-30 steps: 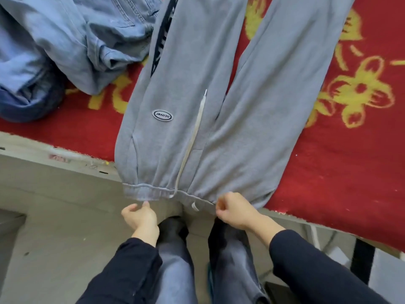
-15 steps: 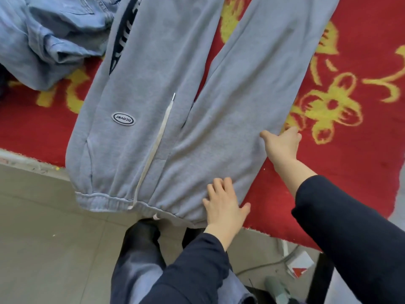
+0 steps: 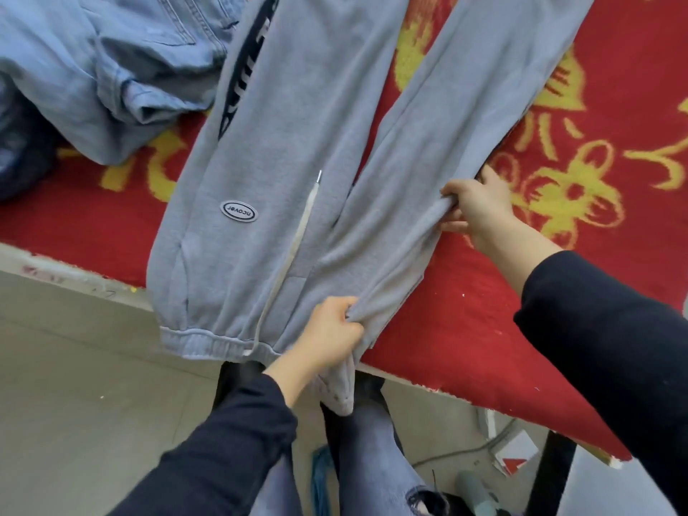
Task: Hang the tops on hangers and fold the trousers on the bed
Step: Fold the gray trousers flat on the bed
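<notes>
Grey sweatpants (image 3: 290, 150) lie flat on the red bed cover (image 3: 484, 329), legs pointing away from me and the elastic waistband hanging over the bed's near edge. An oval logo patch and a white drawstring show on the front. My left hand (image 3: 331, 329) grips a bunch of the fabric at the right end of the waistband. Higher up, my right hand (image 3: 476, 206) pinches the outer seam of the right leg and lifts it slightly off the cover.
Crumpled blue denim clothes (image 3: 111, 68) lie on the bed at the upper left, touching the sweatpants' left leg. Beige floor tiles (image 3: 74, 404) lie below the bed edge. My legs in jeans stand against the bed; cables and small items sit on the floor at lower right.
Both hands were resting flat on the right side of the sweatpants; now they have closed on the fabric and bunched it up along the right edge.
</notes>
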